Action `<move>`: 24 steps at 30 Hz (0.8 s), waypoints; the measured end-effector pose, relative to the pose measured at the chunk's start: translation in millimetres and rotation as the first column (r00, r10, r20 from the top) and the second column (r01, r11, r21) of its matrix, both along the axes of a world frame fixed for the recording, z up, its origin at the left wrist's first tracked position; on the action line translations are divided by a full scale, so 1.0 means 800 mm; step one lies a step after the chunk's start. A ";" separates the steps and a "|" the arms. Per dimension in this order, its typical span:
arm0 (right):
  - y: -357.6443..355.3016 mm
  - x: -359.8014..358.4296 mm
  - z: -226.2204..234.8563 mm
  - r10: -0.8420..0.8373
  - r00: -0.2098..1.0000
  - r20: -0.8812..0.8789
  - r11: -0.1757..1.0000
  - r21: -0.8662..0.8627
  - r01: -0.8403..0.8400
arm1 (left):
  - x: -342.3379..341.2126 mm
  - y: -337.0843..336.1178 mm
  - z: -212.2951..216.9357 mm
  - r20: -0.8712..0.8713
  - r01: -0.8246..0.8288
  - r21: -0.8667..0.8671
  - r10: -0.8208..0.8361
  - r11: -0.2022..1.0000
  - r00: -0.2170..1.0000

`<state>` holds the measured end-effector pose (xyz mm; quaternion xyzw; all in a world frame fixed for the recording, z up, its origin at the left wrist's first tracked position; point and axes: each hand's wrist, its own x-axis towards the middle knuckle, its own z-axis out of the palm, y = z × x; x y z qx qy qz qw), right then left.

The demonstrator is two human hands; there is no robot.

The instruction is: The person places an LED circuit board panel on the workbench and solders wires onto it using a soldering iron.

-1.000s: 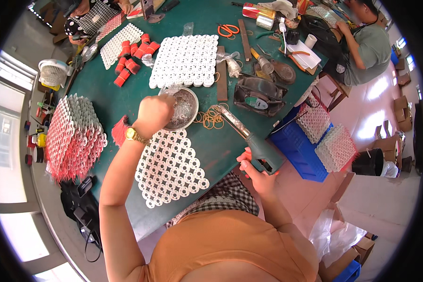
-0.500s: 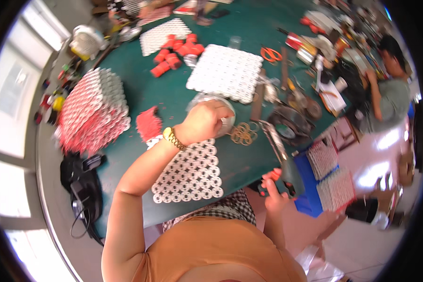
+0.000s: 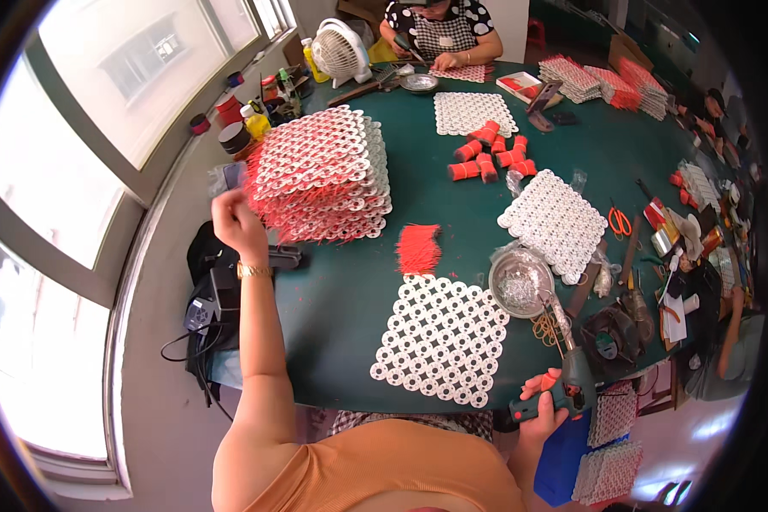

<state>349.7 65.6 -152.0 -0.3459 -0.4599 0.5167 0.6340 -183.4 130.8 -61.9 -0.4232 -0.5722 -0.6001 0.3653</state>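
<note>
The left hand (image 3: 233,220) is raised beside the tall stack of red-and-white ring mats (image 3: 322,175) that stands near the left edge of the round green table (image 3: 350,282). Its fingers are curled, and it seems to pinch a small pale piece at the stack's near-left corner, though the view is too small to be sure. A gold wristwatch (image 3: 252,270) sits on that wrist. The right hand (image 3: 542,408) hangs just off the table's near edge, closed around the handle of a grey glue gun with a red trigger (image 3: 566,384), whose nozzle points up over the edge. A flat white mat of joined plastic rings (image 3: 442,339) lies at the near edge, between the two hands. Just beyond it are a bundle of thin red sticks (image 3: 418,249) and a shallow metal bowl (image 3: 520,282).
</note>
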 end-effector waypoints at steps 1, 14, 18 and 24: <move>-0.001 -0.007 0.005 0.017 1.000 0.011 1.000 0.007 -0.017 | -0.054 0.010 -0.001 0.266 -0.151 0.079 0.125 0.985 0.956; -0.001 -0.074 0.025 -0.099 0.994 0.047 0.995 0.021 0.098 | -0.206 0.059 -0.094 0.425 -0.028 -0.609 0.356 0.793 0.832; -0.002 -0.080 0.026 -0.069 0.994 0.080 0.997 0.023 0.067 | -0.172 0.064 -0.088 0.492 -0.092 -0.556 0.416 0.826 0.765; -0.007 -0.089 0.035 -0.045 0.988 0.146 0.998 0.042 0.039 | -0.167 0.062 -0.088 0.491 -0.118 -0.517 0.407 0.848 0.770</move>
